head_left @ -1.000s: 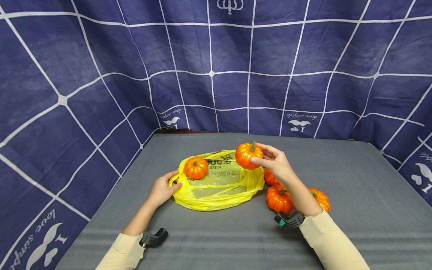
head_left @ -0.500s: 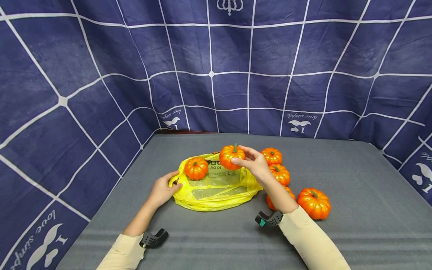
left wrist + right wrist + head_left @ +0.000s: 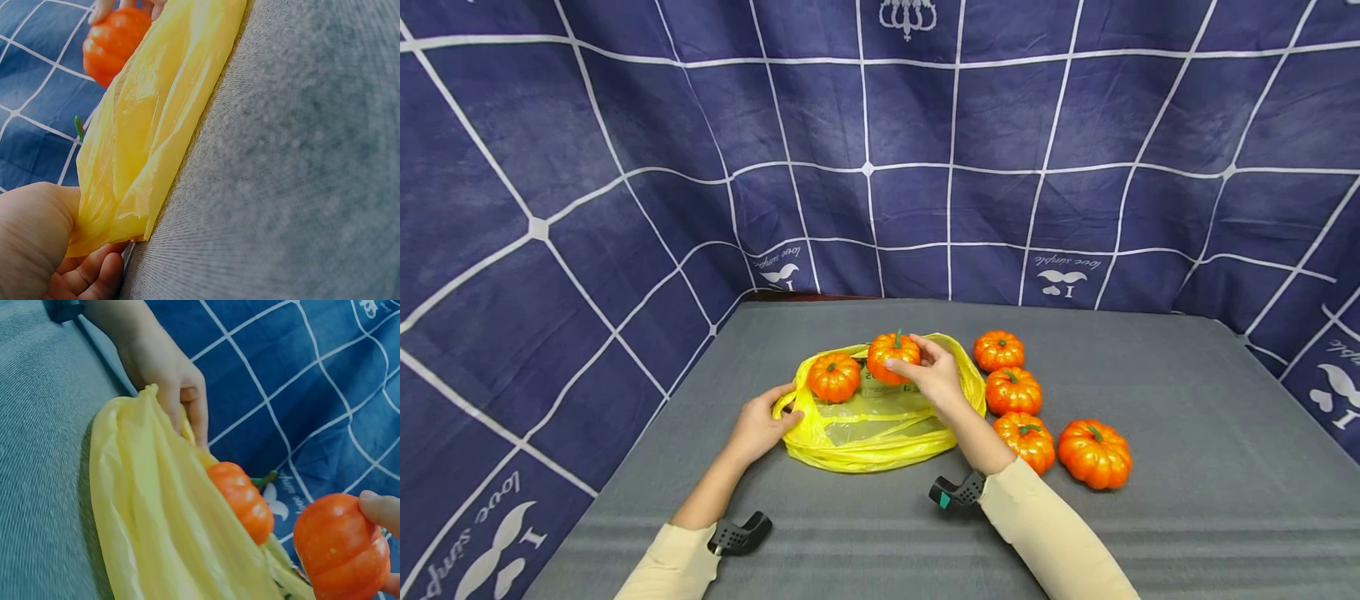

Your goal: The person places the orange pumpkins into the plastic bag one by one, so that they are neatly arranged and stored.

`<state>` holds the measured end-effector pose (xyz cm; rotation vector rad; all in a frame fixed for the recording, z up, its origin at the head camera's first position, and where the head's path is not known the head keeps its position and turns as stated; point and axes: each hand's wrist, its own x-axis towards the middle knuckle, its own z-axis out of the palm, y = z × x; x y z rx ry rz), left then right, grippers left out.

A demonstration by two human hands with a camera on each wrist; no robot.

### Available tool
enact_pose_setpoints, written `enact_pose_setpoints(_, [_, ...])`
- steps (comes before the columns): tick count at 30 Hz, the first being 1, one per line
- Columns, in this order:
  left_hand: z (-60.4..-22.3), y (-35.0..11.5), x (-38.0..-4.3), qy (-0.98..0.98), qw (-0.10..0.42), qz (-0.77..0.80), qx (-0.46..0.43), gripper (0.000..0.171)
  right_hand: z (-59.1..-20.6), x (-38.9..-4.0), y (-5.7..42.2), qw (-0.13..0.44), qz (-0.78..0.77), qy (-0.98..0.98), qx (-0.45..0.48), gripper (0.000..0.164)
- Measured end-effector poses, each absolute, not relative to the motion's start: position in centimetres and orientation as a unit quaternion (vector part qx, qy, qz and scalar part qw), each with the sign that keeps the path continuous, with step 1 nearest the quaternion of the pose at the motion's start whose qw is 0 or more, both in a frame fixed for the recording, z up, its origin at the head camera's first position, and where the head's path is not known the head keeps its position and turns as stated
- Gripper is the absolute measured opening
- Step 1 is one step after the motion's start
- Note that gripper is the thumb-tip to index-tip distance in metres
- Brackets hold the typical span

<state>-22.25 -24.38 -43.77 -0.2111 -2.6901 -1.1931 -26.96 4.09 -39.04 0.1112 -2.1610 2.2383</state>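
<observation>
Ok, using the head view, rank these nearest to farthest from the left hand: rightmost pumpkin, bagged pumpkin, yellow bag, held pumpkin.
1. Yellow bag: its left edge is in the left hand.
2. Bagged pumpkin: left part of the opening.
3. Held pumpkin: in the right hand, right of the bagged one.
4. Rightmost pumpkin: outside the bag, to its right.

Left arm (image 3: 708, 497): reaches forward from the lower left, slanting inward, bare beyond the cream sleeve (image 3: 672, 562).
Left hand (image 3: 762, 427): gripping, thumb pointing right, fingers curled beneath, as its own wrist view shows.
Right arm (image 3: 981, 442): comes in from the lower right, slanting forward and left, its forearm also partly bare.
Right hand (image 3: 938, 377): reaches farther forward, thumb and fingers set in a pinch, thumb pointing left.
Spacing: hands apart.
</observation>
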Motion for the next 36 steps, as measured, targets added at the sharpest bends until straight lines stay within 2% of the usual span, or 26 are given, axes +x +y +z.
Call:
enact_pose_setpoints(10, [-43.8, -24.3, -22.2, -0.910, 0.096, -0.398, -0.071, 0.051, -40.8, -27.4, 1.9, 0.041, 0.723, -0.690, 0.010, 0.069])
enact_pose_setpoints(36, [-43.8, -24.3, -22.3, -0.907, 0.097, -0.404, -0.072, 0.051, -43.1, -28.2, 1.1, 0.023, 0.697, -0.717, 0.001, 0.073])
